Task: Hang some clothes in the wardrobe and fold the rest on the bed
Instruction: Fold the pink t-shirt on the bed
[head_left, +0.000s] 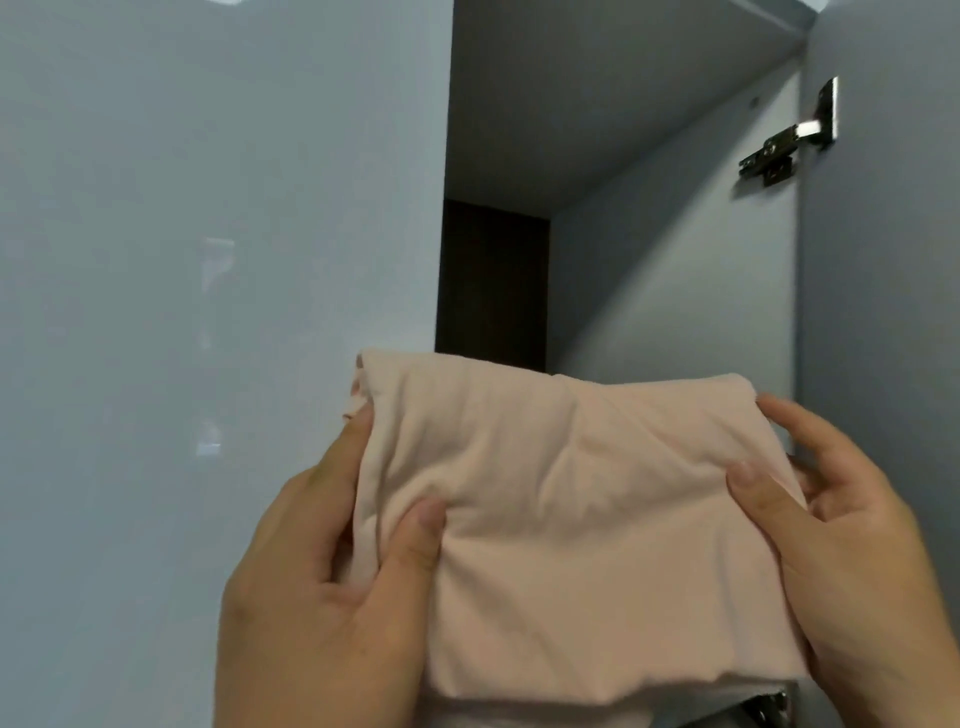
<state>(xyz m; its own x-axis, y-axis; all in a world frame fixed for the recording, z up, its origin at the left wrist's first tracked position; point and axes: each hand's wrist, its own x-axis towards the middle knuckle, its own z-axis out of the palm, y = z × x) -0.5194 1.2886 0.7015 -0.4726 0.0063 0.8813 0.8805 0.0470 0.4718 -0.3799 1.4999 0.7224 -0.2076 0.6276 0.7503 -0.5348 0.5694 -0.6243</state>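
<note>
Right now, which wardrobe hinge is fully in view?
The upper hinge, high on the open door; the lower hinge only peeks out beneath the folded pink garment.

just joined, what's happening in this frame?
A person holds a folded pale pink garment up with both hands, the left hand and the right hand each gripping a side, thumbs on top. It is in front of an open wardrobe compartment, whose door hinge shows upper right. The garment is not yet set down.

Soft matt cloth garment; glossy door.
</note>
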